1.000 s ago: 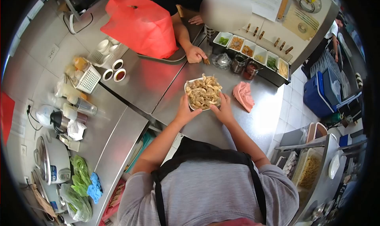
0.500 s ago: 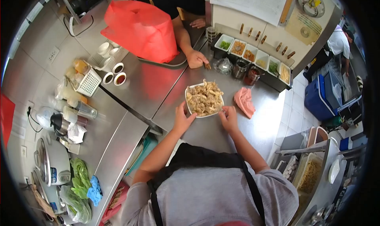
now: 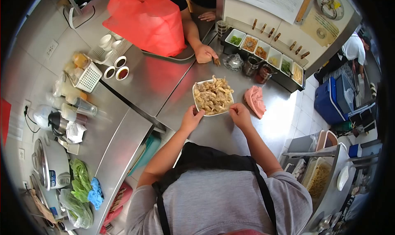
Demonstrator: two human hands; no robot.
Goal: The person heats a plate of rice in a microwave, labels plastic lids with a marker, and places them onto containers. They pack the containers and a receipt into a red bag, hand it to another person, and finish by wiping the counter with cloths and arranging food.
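Observation:
A squarish white bowl (image 3: 219, 114), heaped with pale brown cooked meat pieces (image 3: 213, 96), is on the steel counter in front of me. My left hand (image 3: 191, 119) grips the bowl's near left corner, its thumb at the rim. At the near right corner, my right hand (image 3: 241, 116) has its fingertips pinched together against the edge. A crumpled pink cloth (image 3: 255, 101) lies just beyond the right hand. Across the counter, another person's hand (image 3: 205, 53) is closed around small brown clips or sticks.
A black rack (image 3: 284, 79) of garnish trays lines the back right, with jars (image 3: 263, 74) before it. A large red bag (image 3: 144, 23) stands at the back. Sauce cups (image 3: 122, 73) and a white basket (image 3: 88, 79) are on the left. Steel counter (image 3: 164, 105) surrounds the bowl.
The whole view has shifted slightly. The left thumb has come higher onto the bowl's rim, and the right fingers are drawn closer together at its corner. The bowl has hardly moved.

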